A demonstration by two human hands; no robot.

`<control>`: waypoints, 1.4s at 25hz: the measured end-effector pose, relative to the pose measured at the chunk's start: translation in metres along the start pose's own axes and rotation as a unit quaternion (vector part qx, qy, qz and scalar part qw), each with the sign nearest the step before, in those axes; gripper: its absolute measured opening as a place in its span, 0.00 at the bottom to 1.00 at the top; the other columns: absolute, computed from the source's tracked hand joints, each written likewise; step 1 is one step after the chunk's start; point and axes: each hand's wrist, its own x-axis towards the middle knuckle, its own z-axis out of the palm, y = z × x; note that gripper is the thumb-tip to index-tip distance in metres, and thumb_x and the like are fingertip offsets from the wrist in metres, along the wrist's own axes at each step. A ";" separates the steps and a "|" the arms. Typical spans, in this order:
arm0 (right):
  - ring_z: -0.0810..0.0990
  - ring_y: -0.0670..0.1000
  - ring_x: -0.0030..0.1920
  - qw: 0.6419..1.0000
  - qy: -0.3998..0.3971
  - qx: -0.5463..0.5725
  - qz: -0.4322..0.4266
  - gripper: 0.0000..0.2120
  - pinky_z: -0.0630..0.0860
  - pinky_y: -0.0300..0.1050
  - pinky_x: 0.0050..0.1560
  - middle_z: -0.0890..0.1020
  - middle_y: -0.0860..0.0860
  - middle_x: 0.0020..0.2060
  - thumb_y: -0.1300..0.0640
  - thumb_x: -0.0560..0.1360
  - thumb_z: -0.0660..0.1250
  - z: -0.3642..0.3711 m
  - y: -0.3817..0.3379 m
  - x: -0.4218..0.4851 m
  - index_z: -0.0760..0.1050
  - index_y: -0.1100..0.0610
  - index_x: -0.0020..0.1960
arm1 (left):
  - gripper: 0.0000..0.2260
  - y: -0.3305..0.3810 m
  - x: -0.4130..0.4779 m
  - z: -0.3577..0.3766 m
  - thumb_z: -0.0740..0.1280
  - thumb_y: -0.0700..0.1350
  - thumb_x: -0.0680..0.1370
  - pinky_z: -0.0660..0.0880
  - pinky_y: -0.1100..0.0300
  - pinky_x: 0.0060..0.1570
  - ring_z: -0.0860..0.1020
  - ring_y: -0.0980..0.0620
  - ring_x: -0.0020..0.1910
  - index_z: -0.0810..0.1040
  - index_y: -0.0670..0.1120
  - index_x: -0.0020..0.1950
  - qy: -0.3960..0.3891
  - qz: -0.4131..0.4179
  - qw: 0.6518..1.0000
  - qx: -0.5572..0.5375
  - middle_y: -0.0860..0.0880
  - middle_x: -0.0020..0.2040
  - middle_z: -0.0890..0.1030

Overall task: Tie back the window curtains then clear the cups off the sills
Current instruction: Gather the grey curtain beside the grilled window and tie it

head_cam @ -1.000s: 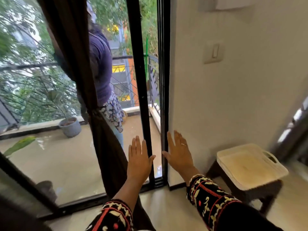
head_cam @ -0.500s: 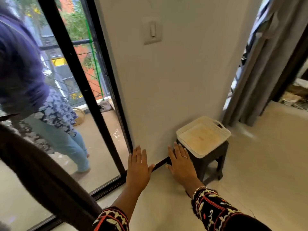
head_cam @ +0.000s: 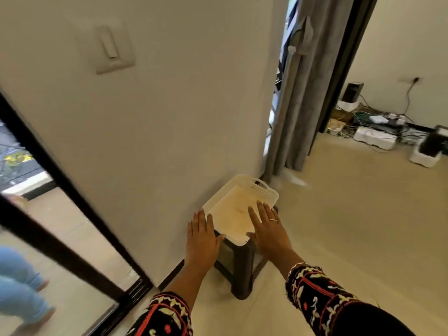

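Observation:
A grey curtain (head_cam: 297,93) hangs gathered beside a dark door frame at the upper right, with a narrow strip of window behind it. Both my arms reach forward, palms down, fingers straight. My left hand (head_cam: 201,241) hovers at the near left corner of a white plastic tray (head_cam: 242,190). My right hand (head_cam: 269,229), a ring on one finger, is over the tray's near right side. Neither hand holds anything. No cup is in view.
The tray sits on a small dark stool (head_cam: 238,267) against a white wall with a light switch (head_cam: 109,48). A black-framed glass door (head_cam: 60,185) is at the left; a person in blue trousers (head_cam: 18,284) stands outside. Cables and white boxes (head_cam: 373,134) lie far right.
The view has swung right, away from the dark tied curtain at the glass door, to the wall, stool and grey curtain. Both hands stayed flat and now hover over the white tray.

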 end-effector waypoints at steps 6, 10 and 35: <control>0.44 0.58 0.76 0.998 0.011 0.041 0.050 0.32 0.40 0.50 0.73 0.44 0.59 0.76 0.45 0.80 0.53 0.009 0.056 0.046 0.42 0.55 0.76 | 0.34 0.039 0.088 0.008 0.55 0.60 0.76 0.54 0.43 0.72 0.54 0.37 0.74 0.54 0.40 0.75 -0.025 0.075 0.997 0.007 0.38 0.75 0.54; 0.45 0.58 0.76 0.993 0.015 0.058 0.097 0.32 0.40 0.50 0.73 0.46 0.58 0.76 0.45 0.79 0.54 0.013 0.092 0.063 0.44 0.55 0.76 | 0.32 0.063 0.133 0.016 0.49 0.62 0.78 0.57 0.45 0.70 0.59 0.37 0.72 0.57 0.40 0.74 -0.020 0.095 0.995 0.025 0.37 0.74 0.58; 0.81 0.59 0.56 0.989 0.143 -0.005 0.044 0.40 0.76 0.53 0.53 0.80 0.59 0.57 0.42 0.55 0.79 0.010 0.493 0.297 0.71 0.56 0.62 | 0.41 0.382 0.446 0.072 0.33 0.65 0.76 0.62 0.54 0.62 0.73 0.40 0.64 0.73 0.40 0.65 0.004 0.101 0.995 0.007 0.40 0.67 0.71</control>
